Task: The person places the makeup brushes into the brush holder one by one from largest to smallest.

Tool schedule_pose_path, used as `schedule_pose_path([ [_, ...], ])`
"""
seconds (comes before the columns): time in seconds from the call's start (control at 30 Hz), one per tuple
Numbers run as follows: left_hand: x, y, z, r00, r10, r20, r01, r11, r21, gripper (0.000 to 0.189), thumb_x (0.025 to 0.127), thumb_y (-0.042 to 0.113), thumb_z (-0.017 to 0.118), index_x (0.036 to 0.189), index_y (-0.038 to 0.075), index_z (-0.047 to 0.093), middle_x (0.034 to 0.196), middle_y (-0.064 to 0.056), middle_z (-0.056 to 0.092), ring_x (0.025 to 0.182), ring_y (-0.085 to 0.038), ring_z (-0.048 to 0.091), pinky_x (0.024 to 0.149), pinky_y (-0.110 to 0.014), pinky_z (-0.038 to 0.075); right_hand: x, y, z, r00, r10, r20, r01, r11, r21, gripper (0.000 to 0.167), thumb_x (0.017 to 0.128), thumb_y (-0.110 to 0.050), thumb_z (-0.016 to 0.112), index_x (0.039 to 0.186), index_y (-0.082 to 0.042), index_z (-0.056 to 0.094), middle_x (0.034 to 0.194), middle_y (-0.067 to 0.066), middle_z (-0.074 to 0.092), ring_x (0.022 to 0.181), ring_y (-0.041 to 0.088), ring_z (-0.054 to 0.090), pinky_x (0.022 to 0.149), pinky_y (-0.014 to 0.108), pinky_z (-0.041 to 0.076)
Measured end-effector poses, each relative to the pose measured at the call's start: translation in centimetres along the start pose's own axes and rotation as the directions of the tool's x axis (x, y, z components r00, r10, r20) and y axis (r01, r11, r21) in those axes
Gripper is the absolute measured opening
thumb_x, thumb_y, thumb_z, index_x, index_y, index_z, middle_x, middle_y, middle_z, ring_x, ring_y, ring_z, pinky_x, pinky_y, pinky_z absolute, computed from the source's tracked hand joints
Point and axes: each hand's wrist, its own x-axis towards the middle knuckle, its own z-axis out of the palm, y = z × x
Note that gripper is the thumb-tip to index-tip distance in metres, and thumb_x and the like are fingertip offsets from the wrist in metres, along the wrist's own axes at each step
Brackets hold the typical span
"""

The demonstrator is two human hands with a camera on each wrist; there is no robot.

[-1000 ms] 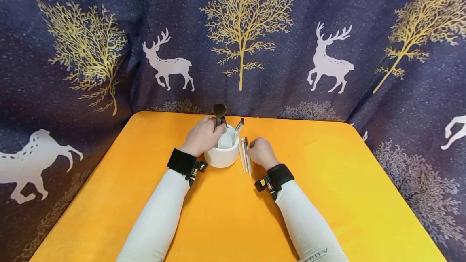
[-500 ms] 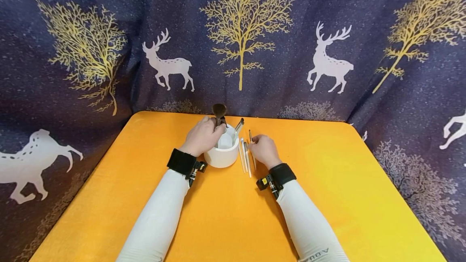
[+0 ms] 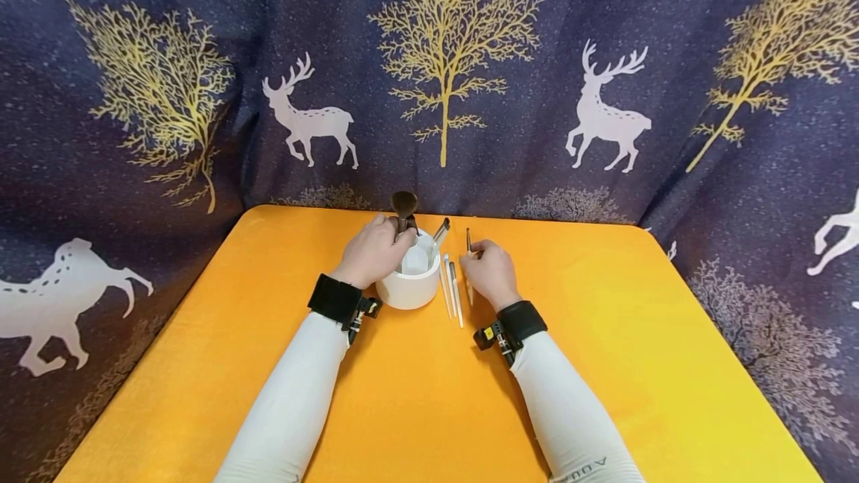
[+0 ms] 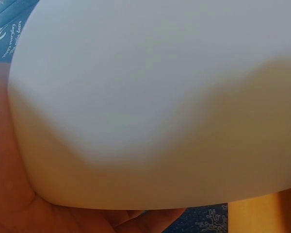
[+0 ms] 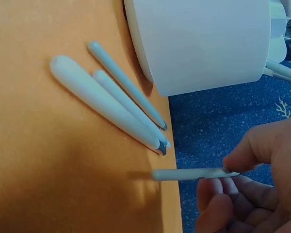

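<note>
On my head view, the left hand [image 3: 372, 250] grips the rim of a round, white, smooth-walled pot [image 3: 408, 291] near the far edge of a bright orange worktop [image 3: 429, 393]. A full, dark, dome-headed brush [image 3: 404, 203] and some slim dark-tipped brushes [image 3: 441, 229] stand in the pot. To its right, the right hand [image 3: 492, 274] pinches a slim white-handled brush [image 3: 468, 239], near loose pale-handled brushes [image 3: 456, 297]. I'd judge the work partway: several brushes are in the pot, one is held, others lie out.

On my left wrist view, the pot's matt, curved wall fills most of the frame, the hand wrapped round its side; its contents are hidden.

On my right wrist view, I count three loose, round-ended handles beside the pot, one looking thicker. Thumb and fingers hide the held brush's bristles. Dark blue printed fabric [image 5: 208, 126] shows beyond.
</note>
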Motion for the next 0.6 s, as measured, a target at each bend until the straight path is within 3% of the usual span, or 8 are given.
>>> schedule_pose_path([
  [0.6,0.01,-0.05,0.03,1.000,-0.002,0.005,0.002,1.000,-0.007,0.050,0.116,0.056,0.040,0.113,0.017,0.071,0.114,-0.012,0.059,0.101,-0.033,0.056,0.087,-0.050,0.044,-0.36,-0.13,-0.20,0.985,-0.064,-0.162,0.087,0.986,0.141,0.028,0.105,-0.020,0.065,0.126,-0.003,0.073,0.105,0.014,0.072,0.087,0.033,0.064,0.078,0.045,0.049],
])
